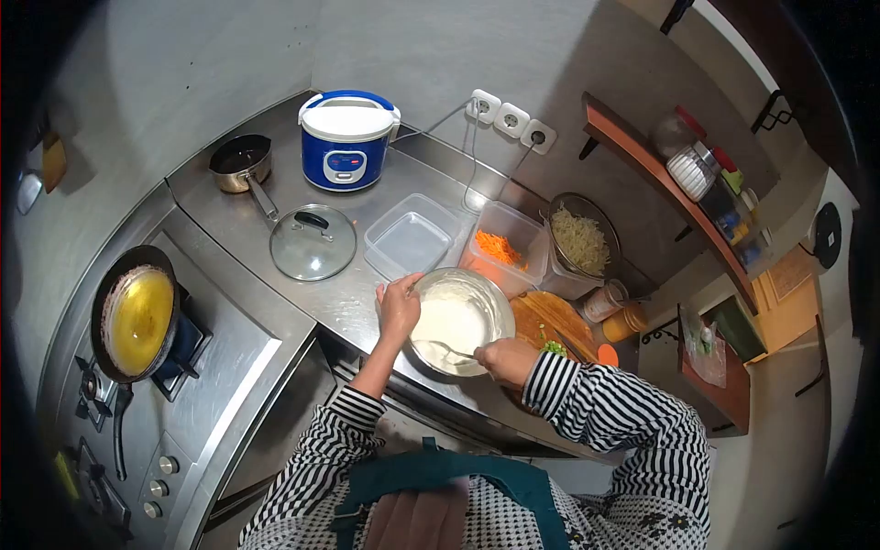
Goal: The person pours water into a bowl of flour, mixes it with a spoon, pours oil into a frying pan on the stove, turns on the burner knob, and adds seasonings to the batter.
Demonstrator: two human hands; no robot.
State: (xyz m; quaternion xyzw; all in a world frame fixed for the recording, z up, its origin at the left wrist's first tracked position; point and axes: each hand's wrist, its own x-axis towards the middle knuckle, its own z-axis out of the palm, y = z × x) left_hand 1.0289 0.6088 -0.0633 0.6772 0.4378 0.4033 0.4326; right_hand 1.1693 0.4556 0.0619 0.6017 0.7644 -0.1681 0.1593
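A metal mixing bowl (501, 307) with pale, creamy batter (449, 316) sits at the counter's front edge. My left hand (400, 310) grips the bowl's left rim. In my right hand (507, 360) is the handle of a metal spoon (449, 351), its head dipping into the batter near the front of the bowl. Just right of the bowl lies a wooden cutting board (559, 321) with chopped green pieces (554, 348) on it. Behind the bowl stands a clear plastic container (509, 225) with shredded carrot (500, 249).
On the stove at left, a frying pan (137, 312) holds yellow oil. A rice cooker (345, 142), a saucepan (240, 163), a glass lid (313, 242) and a clear plastic lid or tray (410, 236) occupy the counter. Bean sprouts (579, 240) fill a strainer beside several jars.
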